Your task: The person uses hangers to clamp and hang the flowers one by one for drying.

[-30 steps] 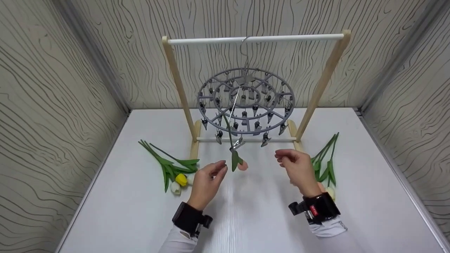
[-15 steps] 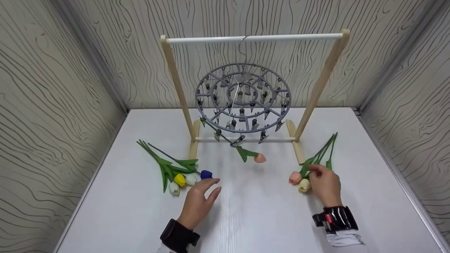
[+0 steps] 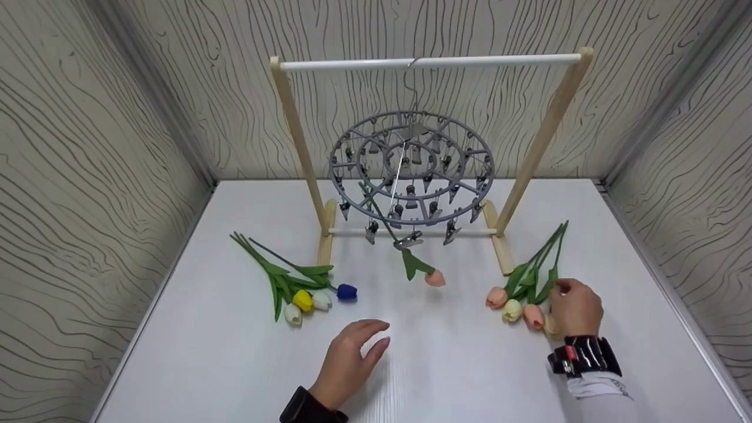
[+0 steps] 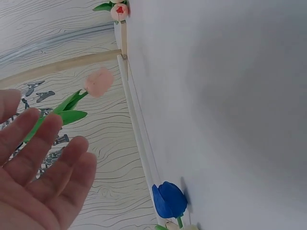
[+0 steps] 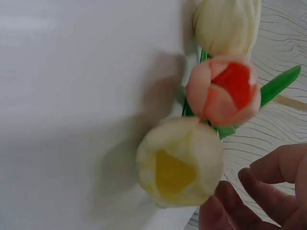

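My left hand (image 3: 352, 358) hovers over the front middle of the table with nothing in it, thumb and fingers apart. In the left wrist view, its fingers (image 4: 45, 143) are spread. My right hand (image 3: 578, 308) is at the tulips on the right, fingertips beside the outermost cream tulip (image 5: 180, 163). In the right wrist view, the thumb and fingers stand apart next to that bloom. A peach tulip (image 3: 435, 278) hangs head down and tilted from a front clip (image 3: 409, 240) of the round grey clip hanger (image 3: 414, 221). Part of the outermost cream tulip is hidden by my right hand.
The hanger hooks on the white bar (image 3: 352, 64) of a wooden rack (image 3: 543, 138). At left lie white tulips (image 3: 293, 314), a yellow tulip (image 3: 302, 300) and a blue tulip (image 3: 347, 292). Peach tulips (image 3: 533, 316) and another cream tulip (image 3: 512, 310) lie at right.
My right hand has moved from near the hanger right and down to the right-hand tulips. My left hand has drawn back toward the front. The hanging peach tulip has swung to the right.
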`<state>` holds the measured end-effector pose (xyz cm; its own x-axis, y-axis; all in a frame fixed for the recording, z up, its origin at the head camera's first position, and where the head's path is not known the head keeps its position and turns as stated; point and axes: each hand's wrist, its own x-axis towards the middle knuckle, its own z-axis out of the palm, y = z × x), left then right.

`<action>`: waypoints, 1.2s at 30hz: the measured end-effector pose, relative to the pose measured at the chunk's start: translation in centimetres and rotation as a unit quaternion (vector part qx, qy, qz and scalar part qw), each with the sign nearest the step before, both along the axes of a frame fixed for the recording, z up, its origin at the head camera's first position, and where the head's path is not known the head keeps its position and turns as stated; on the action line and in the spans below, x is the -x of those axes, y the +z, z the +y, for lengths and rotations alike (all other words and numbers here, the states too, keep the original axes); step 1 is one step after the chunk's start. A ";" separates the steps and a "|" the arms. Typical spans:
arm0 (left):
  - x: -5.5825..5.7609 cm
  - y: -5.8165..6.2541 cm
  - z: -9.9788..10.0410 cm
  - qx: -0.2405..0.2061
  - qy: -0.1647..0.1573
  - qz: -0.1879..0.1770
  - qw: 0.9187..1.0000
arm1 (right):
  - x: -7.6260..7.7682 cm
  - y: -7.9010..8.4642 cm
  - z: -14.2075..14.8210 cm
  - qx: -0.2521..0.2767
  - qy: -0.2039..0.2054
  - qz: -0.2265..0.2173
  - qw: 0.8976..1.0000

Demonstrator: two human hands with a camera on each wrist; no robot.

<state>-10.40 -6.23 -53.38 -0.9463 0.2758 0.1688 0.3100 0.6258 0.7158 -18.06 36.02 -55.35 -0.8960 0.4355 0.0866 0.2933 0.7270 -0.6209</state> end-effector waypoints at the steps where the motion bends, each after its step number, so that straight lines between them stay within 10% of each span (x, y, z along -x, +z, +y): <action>1: -0.1 0.0 0.1 0.000 -0.002 0.001 1.000 | 0.3 0.1 0.4 -0.005 0.001 -0.013 1.000; 8: -0.1 0.0 0.6 -0.006 -0.013 0.028 1.000 | 1.9 0.4 2.7 -0.031 0.037 -0.111 0.993; 23: 0.0 0.0 0.7 -0.007 -0.011 0.036 0.999 | 3.2 -0.1 4.5 -0.010 0.054 -0.156 0.986; 36: 0.1 0.5 0.6 -0.010 -0.016 0.014 1.000 | 2.3 0.3 5.8 0.236 -0.007 -0.207 0.949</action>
<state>-10.46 -5.60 -52.90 -0.9318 0.3026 0.2003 0.3495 0.6002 0.7195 -20.39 41.86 -55.03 -0.8044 0.3495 -0.4803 0.5911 0.3902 -0.7059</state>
